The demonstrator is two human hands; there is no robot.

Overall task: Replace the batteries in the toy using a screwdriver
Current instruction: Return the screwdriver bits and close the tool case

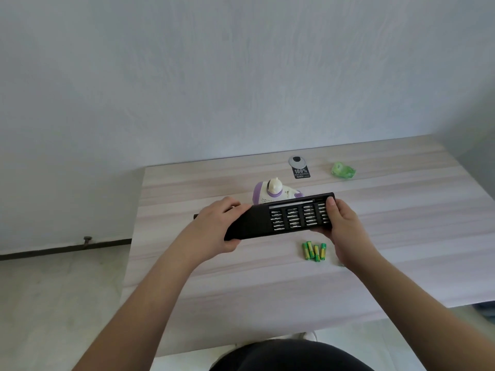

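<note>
Just below the centre of the frame, the person holds a black screwdriver kit (281, 218) in the air over the pale wooden table (401, 223). The left hand (217, 226) grips the case's solid sleeve end with fingers curled around it, and the right hand (341, 223) grips the opposite end, thumb lying across the top near the exposed rows of bits (300, 216). The tray seems partly slid out of its sleeve, with a slim silver driver handle (292, 203) lying along the far edge (too small to confirm more). The toy (276, 192), white and purple, sits on the table just behind the case, partly hidden by it. Four green-and-yellow batteries (314, 251) lie loose on the table below the case, near the right wrist. Toward the upper right lie a crumpled green wrapper (343, 170) and a black label (301, 172) beside a round metal grommet (297, 161). The step in hand looks like opening the kit to get a driver and bit. To do it well, the case should stay level while the tray slides, so the bits do not spill, and be set down flat before picking the handle out.
</note>
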